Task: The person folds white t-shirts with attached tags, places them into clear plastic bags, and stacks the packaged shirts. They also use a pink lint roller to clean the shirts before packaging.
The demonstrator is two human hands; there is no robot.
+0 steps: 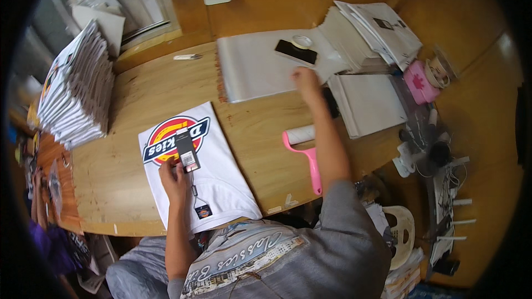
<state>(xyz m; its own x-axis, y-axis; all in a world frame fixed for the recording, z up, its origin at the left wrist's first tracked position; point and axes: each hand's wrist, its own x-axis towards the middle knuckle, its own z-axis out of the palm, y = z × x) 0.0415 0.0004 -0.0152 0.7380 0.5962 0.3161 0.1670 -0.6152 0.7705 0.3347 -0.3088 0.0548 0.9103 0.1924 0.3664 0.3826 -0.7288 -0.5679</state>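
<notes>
head cam, looking down at a wooden table (127, 149). left hand (174, 180) rests on a folded white t-shirt (216, 180) with a round red and yellow print, fingers curled and pinching the lower edge of a dark hang tag (185, 149) that lies on the print just above the fingertips. right hand (305, 80) is stretched out to the stack of clear plastic bags (255, 69), fingers bent down on the near right edge of the top bag; pinching or just pressing, can't tell, it's kinda blurry. a black phone (296, 51) and tape roll (302, 41) sit just beyond that hand. pink lint roller (307, 158) lies beside the right forearm. tall pile of folded shirts (77, 91) far left.
</notes>
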